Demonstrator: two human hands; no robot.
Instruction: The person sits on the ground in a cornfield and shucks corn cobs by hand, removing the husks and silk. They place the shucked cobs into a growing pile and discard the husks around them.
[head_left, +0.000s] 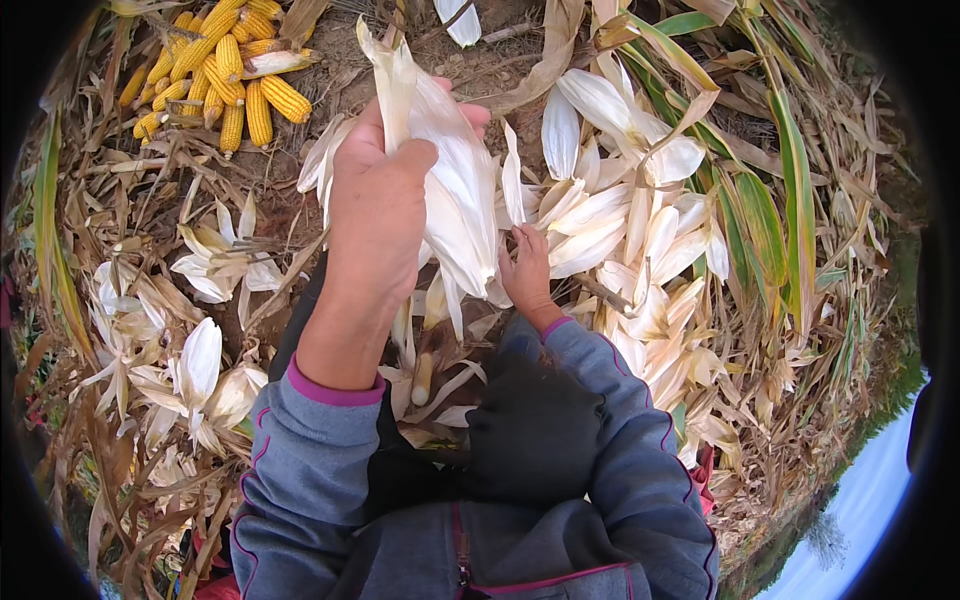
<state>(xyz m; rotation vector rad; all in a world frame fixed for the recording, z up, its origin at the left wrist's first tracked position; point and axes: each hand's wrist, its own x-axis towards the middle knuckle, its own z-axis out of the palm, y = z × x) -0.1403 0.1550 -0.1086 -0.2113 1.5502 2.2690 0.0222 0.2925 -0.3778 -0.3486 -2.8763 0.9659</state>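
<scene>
My left hand (390, 187) grips a bundle of pale corn husks (457, 187), its thumb pressed across them and fingertips showing behind. Whether an ear is inside the husks cannot be seen. Lower and to the right, my right hand (529, 274) has its thumb and fingers together at the base of a narrow upright strip of husk (512, 176). A heap of husked yellow corn ears (225, 75) lies at the upper left on the soil.
Loose white husks (600, 225) are piled to the right, beside green and yellow leaves (795, 202). More opened husks (199, 364) lie at the left among dry stalks and leaves. A short stick (604, 292) rests near my right hand, and my knees are below.
</scene>
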